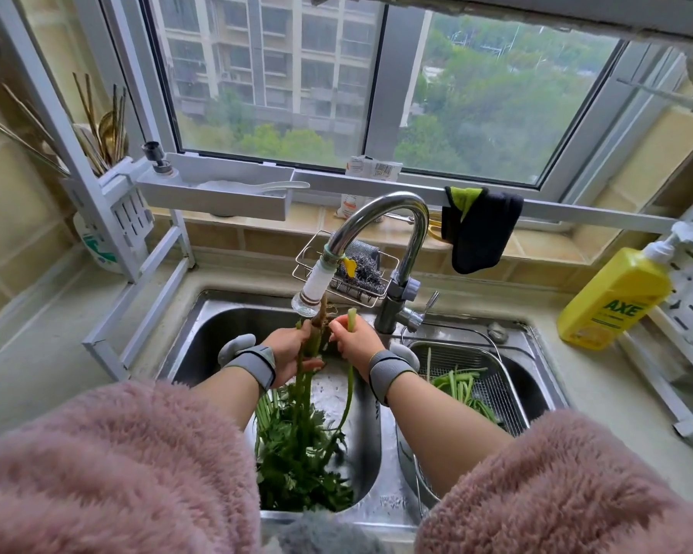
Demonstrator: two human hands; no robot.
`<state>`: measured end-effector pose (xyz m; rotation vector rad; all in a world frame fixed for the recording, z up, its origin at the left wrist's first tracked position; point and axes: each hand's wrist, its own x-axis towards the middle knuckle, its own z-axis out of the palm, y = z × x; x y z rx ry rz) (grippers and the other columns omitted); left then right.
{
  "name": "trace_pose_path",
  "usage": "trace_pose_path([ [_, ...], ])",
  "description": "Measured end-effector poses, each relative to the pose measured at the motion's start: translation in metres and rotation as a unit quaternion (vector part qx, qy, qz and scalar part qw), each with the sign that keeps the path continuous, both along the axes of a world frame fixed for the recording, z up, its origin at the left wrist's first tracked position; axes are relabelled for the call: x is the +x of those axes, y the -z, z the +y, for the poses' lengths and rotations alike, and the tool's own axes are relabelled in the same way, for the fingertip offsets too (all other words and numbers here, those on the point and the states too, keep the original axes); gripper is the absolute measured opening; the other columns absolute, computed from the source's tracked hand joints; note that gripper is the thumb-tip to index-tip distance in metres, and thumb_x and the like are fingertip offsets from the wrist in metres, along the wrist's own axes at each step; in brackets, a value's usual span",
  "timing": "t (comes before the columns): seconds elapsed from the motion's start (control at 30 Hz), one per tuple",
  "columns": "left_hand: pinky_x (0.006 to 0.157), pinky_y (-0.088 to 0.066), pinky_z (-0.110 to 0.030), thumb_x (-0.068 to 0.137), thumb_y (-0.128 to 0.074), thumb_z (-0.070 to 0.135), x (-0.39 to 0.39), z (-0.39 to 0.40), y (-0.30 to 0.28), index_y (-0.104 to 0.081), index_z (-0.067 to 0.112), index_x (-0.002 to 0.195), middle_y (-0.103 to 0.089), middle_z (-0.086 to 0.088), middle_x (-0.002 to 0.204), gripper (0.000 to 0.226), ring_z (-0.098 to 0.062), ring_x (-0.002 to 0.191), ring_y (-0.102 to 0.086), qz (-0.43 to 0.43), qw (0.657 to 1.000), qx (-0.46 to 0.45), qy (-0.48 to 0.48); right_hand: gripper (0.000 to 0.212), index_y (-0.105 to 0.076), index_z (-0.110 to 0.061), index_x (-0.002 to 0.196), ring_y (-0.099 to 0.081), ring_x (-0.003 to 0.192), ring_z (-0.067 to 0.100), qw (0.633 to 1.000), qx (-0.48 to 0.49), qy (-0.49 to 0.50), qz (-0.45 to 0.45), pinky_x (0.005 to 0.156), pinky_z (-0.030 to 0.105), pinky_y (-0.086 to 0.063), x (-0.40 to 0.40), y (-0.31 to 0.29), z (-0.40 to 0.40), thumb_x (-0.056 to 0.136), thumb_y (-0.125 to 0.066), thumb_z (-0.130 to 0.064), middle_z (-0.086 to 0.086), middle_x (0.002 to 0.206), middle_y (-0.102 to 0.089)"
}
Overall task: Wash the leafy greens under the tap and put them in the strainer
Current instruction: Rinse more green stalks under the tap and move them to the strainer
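Soft window daylight, fisheye-bent edges

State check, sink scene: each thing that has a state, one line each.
left hand: grips bunch of greens under the tap
right hand: pinches single stalk
strainer: in right basin, holds some washed stalks
tap: water flow cannot tell
dish soap bottle: upright
cloth: hung on rail

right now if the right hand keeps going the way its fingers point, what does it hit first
Likely the tap's filter nozzle: the right hand, gripping a single stalk, points up and left toward it. Depth is unclear, so it might pass underneath.
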<state>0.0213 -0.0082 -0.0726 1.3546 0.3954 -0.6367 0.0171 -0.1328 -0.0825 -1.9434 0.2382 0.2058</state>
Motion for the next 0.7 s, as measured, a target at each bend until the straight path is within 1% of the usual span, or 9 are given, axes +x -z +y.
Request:
trace_pose_path([
  [0.07, 0.069, -0.052, -0.033, 0.100, -0.036, 0.029, 0.001, 0.000, -0.001, -0.056, 0.002, 0.095, -0.058, -0.016, 0.100, 0.034, -0.023, 0.079, -0.056, -0.008, 1.000, 0.016, -0.012, 0.026, -0.048, -0.020, 0.067, -0.042, 0.060, 0.009, 1.000, 0.008, 0.001, -0.002, 0.063, 0.025, -0.037, -0.002, 0.002, 0.000, 0.092, -0.052, -0.014, -0.003, 0.066, -0.049],
  [0.13, 0.064, -0.045, -0.029, 0.101, -0.035, 0.030, 0.003, -0.001, 0.001, -0.054, 0.001, 0.086, -0.056, -0.013, 0.081, 0.037, -0.019, 0.064, -0.051, -0.013, 0.999, 0.035, -0.038, 0.027, -0.052, -0.020, 0.064, -0.044, 0.058, 0.006, 0.999, 0.032, -0.014, 0.008, 0.060, 0.020, -0.039, -0.006, 0.002, 0.000, 0.088, -0.060, -0.012, -0.003, 0.063, -0.051],
  [0.23, 0.065, -0.040, -0.030, 0.100, -0.035, 0.034, 0.010, 0.000, 0.006, -0.055, -0.004, 0.089, -0.050, -0.010, 0.069, 0.044, -0.018, 0.059, -0.046, -0.022, 0.996, 0.053, -0.071, 0.018, -0.061, -0.015, 0.070, -0.050, 0.062, 0.005, 0.998, 0.052, -0.037, 0.015, 0.062, 0.016, -0.043, -0.010, 0.005, 0.006, 0.085, -0.064, -0.005, -0.003, 0.067, -0.056],
  [0.3, 0.061, -0.038, -0.027, 0.101, -0.035, 0.033, 0.010, 0.000, 0.005, -0.052, -0.001, 0.084, -0.050, -0.009, 0.070, 0.042, -0.018, 0.060, -0.046, -0.022, 0.996, 0.027, -0.085, 0.004, -0.068, -0.003, 0.086, -0.056, 0.070, 0.009, 0.997, 0.058, -0.039, 0.013, 0.072, 0.020, -0.050, -0.010, 0.006, 0.009, 0.083, -0.065, -0.003, 0.000, 0.073, -0.061],
  [0.4, 0.063, -0.040, -0.024, 0.101, -0.035, 0.031, 0.008, 0.000, 0.000, -0.053, 0.002, 0.082, -0.054, -0.009, 0.076, 0.040, -0.017, 0.067, -0.049, -0.017, 0.996, -0.032, -0.085, 0.022, -0.067, 0.001, 0.103, -0.060, 0.084, 0.017, 0.997, 0.065, -0.036, 0.002, 0.089, 0.033, -0.051, -0.011, 0.005, 0.010, 0.083, -0.067, -0.007, 0.006, 0.087, -0.065],
  [0.47, 0.064, -0.042, -0.024, 0.101, -0.036, 0.029, 0.007, 0.001, -0.001, -0.054, 0.003, 0.083, -0.056, -0.009, 0.079, 0.037, -0.016, 0.069, -0.051, -0.020, 0.997, -0.037, -0.071, 0.022, -0.068, -0.001, 0.103, -0.060, 0.082, 0.016, 0.997, 0.060, -0.035, -0.013, 0.087, 0.034, -0.051, -0.011, 0.003, 0.009, 0.084, -0.067, -0.012, 0.006, 0.086, -0.066],
  [0.57, 0.066, -0.045, -0.027, 0.100, -0.038, 0.032, 0.005, 0.002, -0.001, -0.056, 0.004, 0.085, -0.055, -0.009, 0.079, 0.036, -0.017, 0.071, -0.051, -0.012, 0.998, -0.038, -0.051, 0.022, -0.068, -0.003, 0.101, -0.057, 0.073, 0.013, 0.999, 0.033, -0.014, -0.020, 0.072, 0.027, -0.050, -0.007, -0.002, 0.007, 0.088, -0.064, -0.021, 0.007, 0.083, -0.066],
  [0.63, 0.067, -0.048, -0.029, 0.099, -0.037, 0.037, 0.004, 0.002, 0.000, -0.059, 0.005, 0.089, -0.056, -0.010, 0.082, 0.040, -0.019, 0.074, -0.052, -0.007, 0.999, -0.037, -0.037, 0.023, -0.071, -0.006, 0.100, -0.056, 0.075, 0.015, 1.000, -0.001, -0.008, -0.022, 0.073, 0.032, -0.049, -0.001, -0.003, 0.006, 0.089, -0.062, -0.024, 0.010, 0.085, -0.067],
  [0.7, 0.072, -0.050, -0.033, 0.098, -0.036, 0.042, 0.004, 0.005, 0.001, -0.061, 0.004, 0.101, -0.059, -0.013, 0.091, 0.046, -0.022, 0.082, -0.054, -0.008, 0.999, -0.030, -0.019, 0.021, -0.072, -0.009, 0.099, -0.056, 0.076, 0.015, 1.000, -0.007, -0.014, -0.026, 0.080, 0.036, -0.051, 0.002, -0.005, 0.006, 0.088, -0.063, -0.024, 0.010, 0.089, -0.070],
])
